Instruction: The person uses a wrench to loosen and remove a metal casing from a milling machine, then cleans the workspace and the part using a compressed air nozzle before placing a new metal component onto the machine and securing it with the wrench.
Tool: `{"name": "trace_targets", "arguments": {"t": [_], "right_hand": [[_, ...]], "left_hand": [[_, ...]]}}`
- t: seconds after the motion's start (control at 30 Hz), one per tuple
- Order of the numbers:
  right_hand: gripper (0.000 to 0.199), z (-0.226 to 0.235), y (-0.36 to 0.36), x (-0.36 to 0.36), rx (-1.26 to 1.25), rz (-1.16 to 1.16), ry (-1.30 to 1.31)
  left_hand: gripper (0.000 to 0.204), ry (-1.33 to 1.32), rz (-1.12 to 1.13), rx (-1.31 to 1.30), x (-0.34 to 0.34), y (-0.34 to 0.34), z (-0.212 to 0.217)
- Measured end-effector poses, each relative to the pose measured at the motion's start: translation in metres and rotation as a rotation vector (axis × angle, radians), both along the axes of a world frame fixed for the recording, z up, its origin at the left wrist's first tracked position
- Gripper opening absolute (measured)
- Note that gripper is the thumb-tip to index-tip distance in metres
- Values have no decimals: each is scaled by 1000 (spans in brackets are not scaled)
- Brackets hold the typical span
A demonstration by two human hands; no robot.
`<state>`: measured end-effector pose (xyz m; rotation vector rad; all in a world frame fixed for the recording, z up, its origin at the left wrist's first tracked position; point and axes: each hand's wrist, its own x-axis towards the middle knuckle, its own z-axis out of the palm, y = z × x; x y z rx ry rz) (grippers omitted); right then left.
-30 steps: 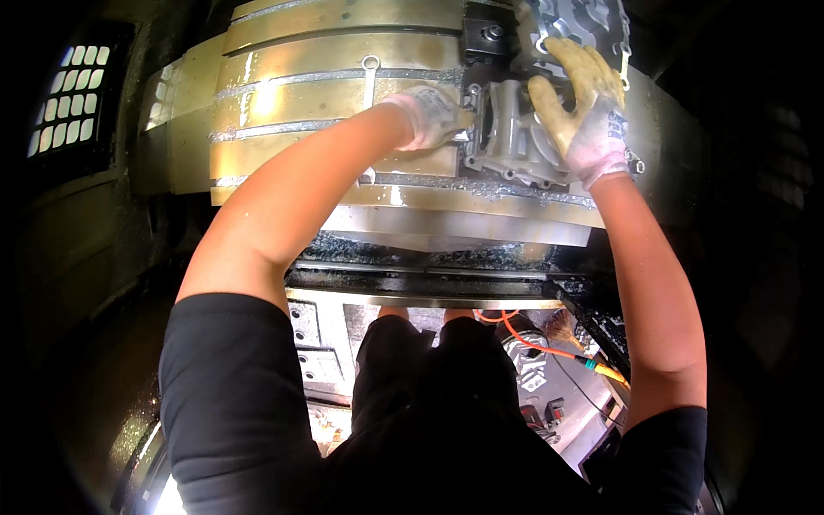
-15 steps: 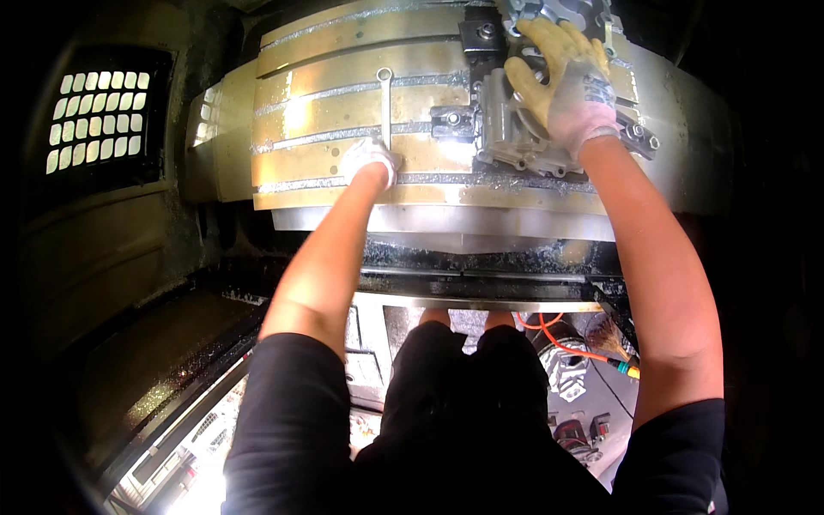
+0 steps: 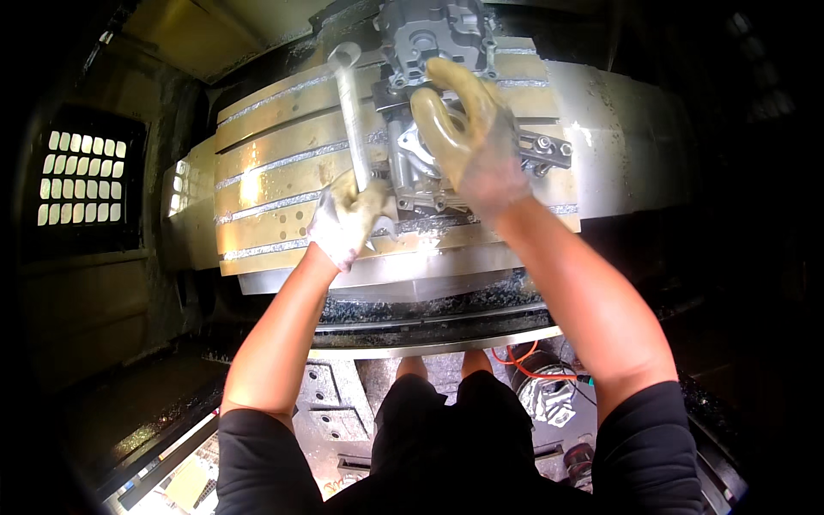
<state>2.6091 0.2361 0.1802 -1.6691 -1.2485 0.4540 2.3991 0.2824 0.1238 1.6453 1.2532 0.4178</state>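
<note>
A grey cast metal part (image 3: 433, 39) is clamped on a slotted machine table (image 3: 275, 172). My left hand (image 3: 348, 219), in a worn glove, grips the lower end of a long silver wrench (image 3: 350, 103) that stands upright with its head near the casting's top left. My gloved right hand (image 3: 470, 142) lies flat on the front of the casting, fingers curled over it. A clamp with bolts (image 3: 545, 150) sticks out to the right of that hand.
A dark machine wall with a lit grid window (image 3: 77, 176) stands at the left. Below the table edge lie metal chips, an orange cable (image 3: 528, 365) and grey fixtures (image 3: 330, 399) by my legs.
My left hand has picked up the wrench from the table and raised it upright beside the casting. The right hand has stayed on the casting. The view has shifted.
</note>
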Motion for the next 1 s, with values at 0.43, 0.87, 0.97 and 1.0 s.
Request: {"name": "trace_targets", "arguments": {"t": [0.43, 0.87, 0.97, 1.0], "right_hand": [[31, -46, -7, 93, -22, -305, 816], [38, -78, 15, 80, -69, -236, 542], [38, -44, 8, 97, -237, -133, 632], [39, -38, 5, 110, -234, -99, 584]], "left_hand": [[66, 238, 153, 506, 124, 245, -5], [88, 239, 135, 6, 198, 281, -15], [86, 223, 212, -15, 193, 283, -18], [85, 234, 213, -6, 192, 287, -17]]}}
